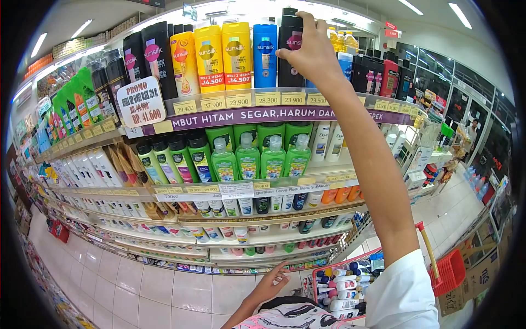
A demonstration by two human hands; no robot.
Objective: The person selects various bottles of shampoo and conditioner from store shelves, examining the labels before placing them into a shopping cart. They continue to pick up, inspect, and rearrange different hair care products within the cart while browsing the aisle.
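Note:
My right hand (315,49) is raised to the top shelf and grips a black Sunsilk shampoo bottle (286,64), its thumb on the side and its fingers near the cap. The bottle stands upright, partly hidden by my hand. To its left is a blue Sunsilk bottle (265,57), then yellow Sunsilk bottles (236,49) with red price bands. An orange-yellow bottle (185,63) and black bottles (156,52) stand farther left. Down low, my left hand (272,283) hangs over the floor with its fingers stretched out, holding nothing.
Price tags line the shelf edge (235,116), and a promo card (141,103) sticks out at its left. Green pump bottles (248,159) fill the shelf below. A red-rimmed cart (314,279) full of bottles is at my lower right, beside a red basket (450,272).

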